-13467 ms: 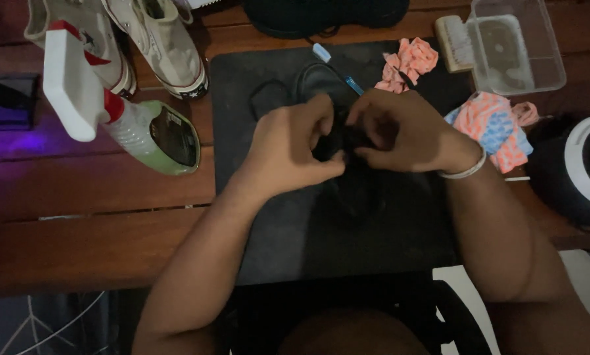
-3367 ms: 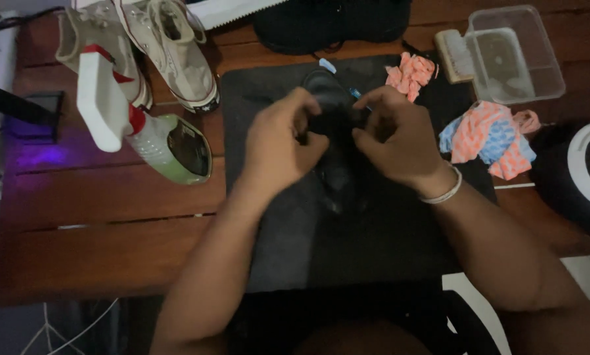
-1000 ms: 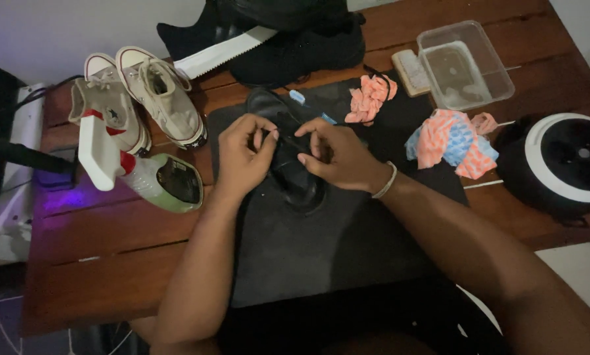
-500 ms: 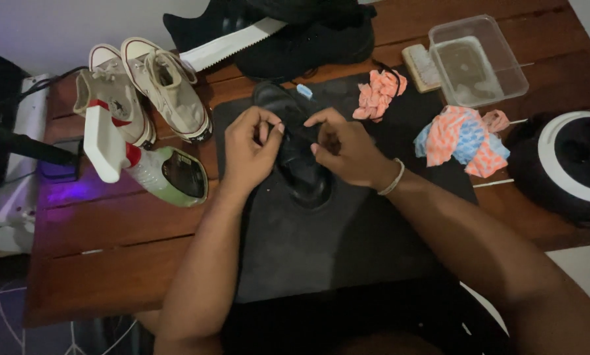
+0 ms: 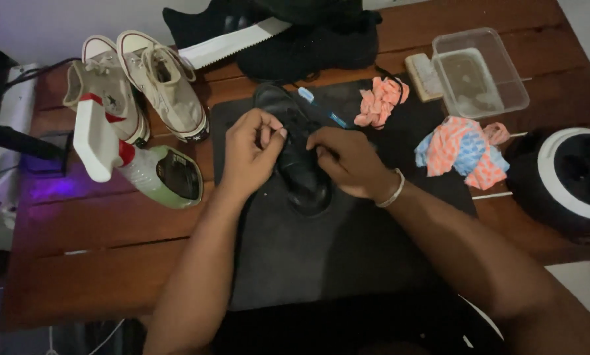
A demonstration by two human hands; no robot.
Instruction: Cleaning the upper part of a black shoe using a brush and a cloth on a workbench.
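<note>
Both hands working a black shoe (image 5: 299, 164) on the mat (image 5: 321, 256).
Left hand (image 5: 252, 154) and right hand (image 5: 347, 161) pinch closed around its upper, probably lacing; the next move needs steady fingertip tension.

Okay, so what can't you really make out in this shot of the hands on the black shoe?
Head view only:
- Black shoe: its middle is hidden by the left hand and right hand; dark on the dark mat.
- What the fingertips pinch: too small and dim.
- Round black-and-white appliance: cut off by the right edge.
- Black bundle: cut off at the top.
</note>
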